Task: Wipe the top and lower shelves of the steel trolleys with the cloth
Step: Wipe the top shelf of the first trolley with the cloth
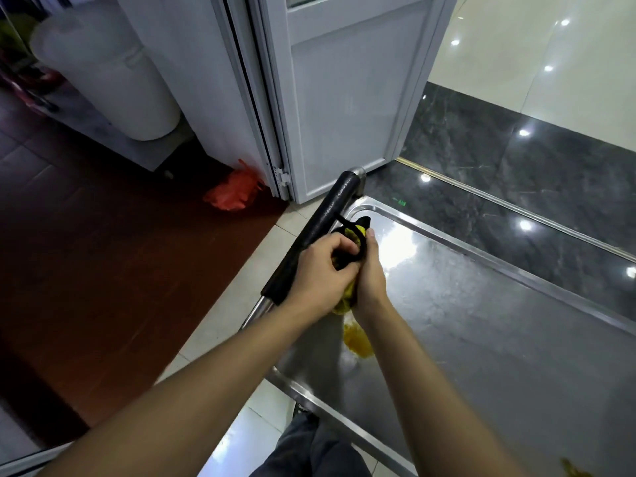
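Head view, left to right: white cylindrical bin (113, 80); red plastic bag (234, 189) on the floor by the white door (344, 108); black padded handle (309, 235) of the steel trolley. Left hand (318, 273) and right hand (370, 273), fingers curled, together grip the bunched yellow-and-black cloth (358, 234) above the near-left corner of the top shelf (499, 321), beside the handle. Dark marble floor (533, 160) at right.

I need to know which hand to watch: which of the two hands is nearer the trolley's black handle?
The left hand: it sits beside the black handle, while the right hand, also gripping the yellow cloth, is over the steel top shelf.
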`<state>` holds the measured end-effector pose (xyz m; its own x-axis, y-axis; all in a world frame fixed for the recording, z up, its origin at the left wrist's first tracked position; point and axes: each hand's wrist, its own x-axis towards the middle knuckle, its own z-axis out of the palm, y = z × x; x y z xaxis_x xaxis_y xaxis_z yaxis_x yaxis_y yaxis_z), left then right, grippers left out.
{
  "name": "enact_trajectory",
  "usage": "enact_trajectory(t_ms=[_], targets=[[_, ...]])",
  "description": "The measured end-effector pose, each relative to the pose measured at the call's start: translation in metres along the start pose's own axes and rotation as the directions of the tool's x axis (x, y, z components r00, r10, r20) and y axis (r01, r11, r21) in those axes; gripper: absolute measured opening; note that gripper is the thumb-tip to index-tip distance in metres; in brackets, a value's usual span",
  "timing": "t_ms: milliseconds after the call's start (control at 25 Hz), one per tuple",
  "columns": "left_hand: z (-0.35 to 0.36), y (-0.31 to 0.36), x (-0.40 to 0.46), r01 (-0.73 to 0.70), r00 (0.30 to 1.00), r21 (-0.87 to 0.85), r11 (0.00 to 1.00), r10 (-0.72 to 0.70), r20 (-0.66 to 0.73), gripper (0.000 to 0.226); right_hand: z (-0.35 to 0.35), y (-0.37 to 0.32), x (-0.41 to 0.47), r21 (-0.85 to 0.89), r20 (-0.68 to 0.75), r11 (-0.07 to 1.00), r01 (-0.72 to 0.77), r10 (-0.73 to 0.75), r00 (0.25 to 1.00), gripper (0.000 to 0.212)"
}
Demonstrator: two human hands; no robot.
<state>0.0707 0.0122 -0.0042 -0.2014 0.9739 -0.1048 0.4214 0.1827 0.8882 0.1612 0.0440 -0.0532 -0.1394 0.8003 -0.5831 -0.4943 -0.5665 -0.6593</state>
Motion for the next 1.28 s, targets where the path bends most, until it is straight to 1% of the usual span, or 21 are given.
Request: enact_trajectory(t_ms=[80, 160, 200, 240, 280, 320, 360, 400, 440, 480, 520, 560, 600, 640, 680, 720, 840, 920, 960, 1160, 1280], targets=[[0.023, 0.004, -0.008, 0.012, 0.996, -0.021, 1.000, -0.010, 0.091, 0.027, -0.025, -0.009, -0.004, 0.012, -0.043, 0.999, -0.038, 0.039, 0.998, 0.047], [0.041, 0.008, -0.015, -0.023, 0.982, -0.020, 1.000, 0.026, 0.189, 0.022, -0.049, -0.018, -0.006, -0.023, -0.161, 1.000, 0.006, -0.010, 0.987, 0.035], [0.047, 0.008, -0.019, -0.052, 0.972, -0.030, 0.998, 0.057, 0.228, 0.024, -0.060, -0.024, -0.008, -0.096, -0.236, 0.993, 0.070, -0.091, 0.968, 0.029], [0.050, 0.006, -0.024, -0.073, 0.963, -0.053, 0.996, 0.084, 0.257, 0.027, -0.070, -0.030, -0.011, -0.219, -0.298, 0.965, 0.147, -0.210, 0.931, 0.024], [0.051, 0.001, -0.030, -0.077, 0.957, -0.060, 0.995, 0.091, 0.275, 0.031, -0.078, -0.037, -0.015, -0.379, -0.321, 0.899, 0.219, -0.349, 0.880, 0.019], [0.049, -0.007, -0.038, -0.076, 0.956, -0.022, 0.997, 0.080, 0.281, 0.034, -0.086, -0.044, -0.018, -0.542, -0.289, 0.795, 0.272, -0.480, 0.828, 0.018], [0.046, -0.021, -0.043, -0.078, 0.959, 0.076, 0.994, 0.054, 0.277, 0.037, -0.094, -0.048, -0.019, -0.680, -0.216, 0.669, 0.299, -0.573, 0.790, 0.018], [0.042, -0.037, -0.047, -0.076, 0.964, 0.227, 0.971, 0.013, 0.266, 0.042, -0.101, -0.051, -0.018, -0.790, -0.129, 0.534, 0.302, -0.626, 0.769, 0.021], [0.038, -0.055, -0.049, -0.055, 0.967, 0.399, 0.915, -0.050, 0.249, 0.049, -0.109, -0.049, -0.012, -0.872, -0.043, 0.397, 0.285, -0.644, 0.764, 0.026], [0.033, -0.072, -0.051, -0.019, 0.969, 0.547, 0.837, -0.120, 0.217, 0.057, -0.117, -0.045, -0.004, -0.932, 0.028, 0.265, 0.246, -0.625, 0.780, 0.034], [0.030, -0.086, -0.051, 0.022, 0.969, 0.640, 0.768, -0.173, 0.174, 0.063, -0.123, -0.038, 0.005, -0.977, 0.073, 0.126, 0.175, -0.569, 0.819, 0.043], [0.028, -0.098, -0.049, 0.061, 0.970, 0.680, 0.731, -0.205, 0.134, 0.067, -0.129, -0.026, 0.014, -0.995, 0.092, -0.025, 0.092, -0.487, 0.868, 0.051], [0.028, -0.107, -0.046, 0.095, 0.969, 0.686, 0.721, -0.226, 0.104, 0.069, -0.136, -0.012, 0.019, -0.986, 0.096, -0.165, 0.031, -0.407, 0.908, 0.058], [0.029, -0.114, -0.042, 0.119, 0.968, 0.674, 0.729, -0.236, 0.085, 0.069, -0.143, 0.003, 0.021, -0.963, 0.109, -0.268, 0.010, -0.356, 0.928, 0.064], [0.030, -0.120, -0.038, 0.131, 0.969, 0.655, 0.744, -0.236, 0.074, 0.068, -0.149, 0.014, 0.022, -0.944, 0.139, -0.330, 0.021, -0.341, 0.930, 0.068], [0.030, -0.126, -0.034, 0.133, 0.971, 0.634, 0.762, -0.228, 0.070, 0.066, -0.153, 0.021, 0.024, -0.930, 0.177, -0.367, 0.039, -0.352, 0.919, 0.071], [0.026, -0.147, -0.025, 0.095, 0.977, 0.559, 0.824, -0.186, 0.108, 0.062, -0.161, 0.026, 0.036, -0.902, 0.272, -0.422, 0.089, -0.397, 0.876, 0.071], [0.024, -0.159, -0.025, 0.033, 0.981, 0.545, 0.838, -0.132, 0.145, 0.063, -0.163, 0.023, 0.048, -0.884, 0.308, -0.455, 0.105, -0.400, 0.863, 0.067], [0.025, -0.164, -0.026, 0.015, 0.982, 0.551, 0.835, -0.115, 0.148, 0.064, -0.160, 0.021, 0.057, -0.884, 0.310, -0.455, 0.108, -0.396, 0.864, 0.065], [0.037, -0.175, -0.032, 0.045, 0.992, 0.638, 0.769, -0.110, 0.062, 0.067, -0.112, -0.004, 0.124, -0.925, 0.287, -0.350, 0.150, -0.384, 0.878, 0.064], [0.040, -0.179, -0.030, 0.019, 0.994, 0.683, 0.730, -0.089, 0.068, 0.070, -0.100, -0.006, 0.148, -0.929, 0.317, -0.317, 0.189, -0.424, 0.848, 0.058]])
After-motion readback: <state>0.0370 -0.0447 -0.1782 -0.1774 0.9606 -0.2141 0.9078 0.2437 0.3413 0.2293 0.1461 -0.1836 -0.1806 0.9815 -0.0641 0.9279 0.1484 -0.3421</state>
